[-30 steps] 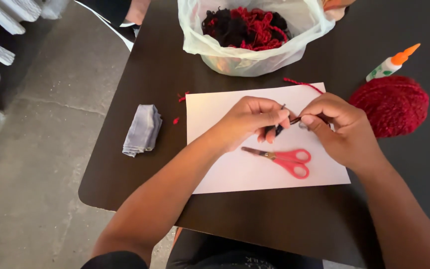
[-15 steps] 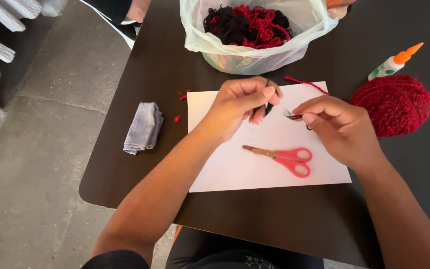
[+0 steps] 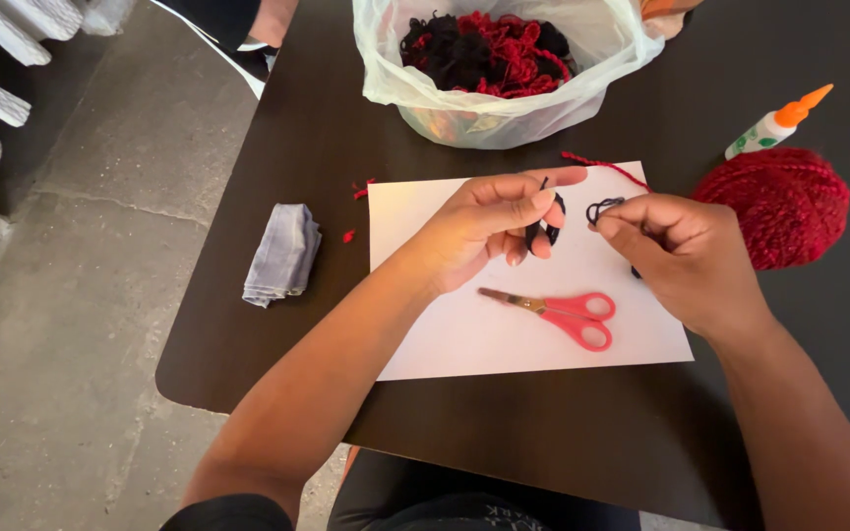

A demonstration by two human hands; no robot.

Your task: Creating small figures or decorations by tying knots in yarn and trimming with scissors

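I note the short dark yarn strand (image 3: 546, 228) upright, wound around my left hand's (image 3: 489, 228) fingers and pinched there. My right hand (image 3: 676, 251), just right, pinches a dark yarn loop (image 3: 603, 207). Red-handled scissors (image 3: 558, 313) lie nearer on the white paper sheet (image 3: 464, 339).

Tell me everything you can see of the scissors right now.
The scissors are small, with pink-red plastic loop handles and short metal blades that look closed. They lie flat on the white paper sheet, handles toward the right, blade tip pointing left and slightly up. Neither hand touches them: the left hand and right hand are above them, each pinching dark yarn. Nothing else rests on or against them.
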